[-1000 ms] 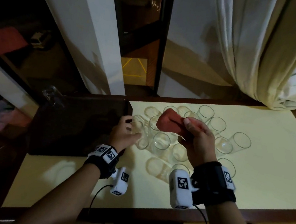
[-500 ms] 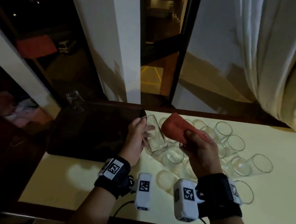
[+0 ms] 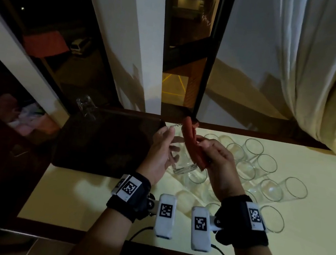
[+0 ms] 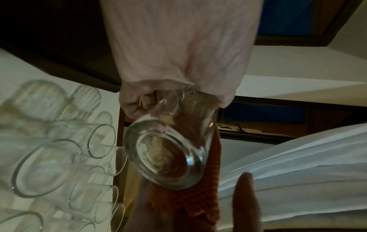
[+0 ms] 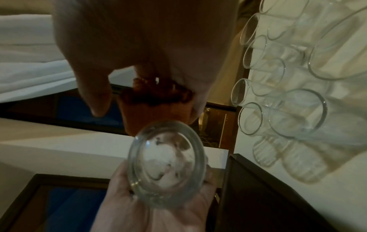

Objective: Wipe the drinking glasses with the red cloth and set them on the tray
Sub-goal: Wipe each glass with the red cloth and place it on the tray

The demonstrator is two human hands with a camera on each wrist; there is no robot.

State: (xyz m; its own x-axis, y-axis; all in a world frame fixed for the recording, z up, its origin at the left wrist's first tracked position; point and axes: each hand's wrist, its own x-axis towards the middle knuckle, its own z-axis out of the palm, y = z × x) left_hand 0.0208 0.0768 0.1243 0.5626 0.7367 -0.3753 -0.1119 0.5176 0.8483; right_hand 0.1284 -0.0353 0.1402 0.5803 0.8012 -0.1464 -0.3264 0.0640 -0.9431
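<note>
Two hands up over the table (image 3: 113,200), both busy. My left hand (image 3: 159,150) is curled round one drinking glass (image 3: 182,160), fingers wrapped on its side, lifted clear of the table, thick base toward me, mouth pointing away toward the window. Left wrist view shows the glass base (image 4: 164,153) close up with my fingers (image 4: 139,103) gripping the wall further along. My right hand (image 3: 217,163) is clenched on the red cloth (image 3: 192,144), bunched and folded, pinched between thumb and fingers; cloth sits right against the far side of the held glass, touching it near the rim end. Right wrist view: cloth (image 5: 158,102) hangs out of my fist just beyond the glass base (image 5: 166,166), left palm (image 5: 151,208) cupping under the glass.

Dark tray (image 3: 107,143) lies on the table's left end, just left of my left hand. One glass (image 3: 86,106) stands upside down at the tray's far left corner. Many more glasses (image 3: 266,166) lie on their sides in a cluster on the table, right of and under my hands, mouths mostly toward me. Pale curtain (image 3: 314,70) hangs at far right; dark window behind.
</note>
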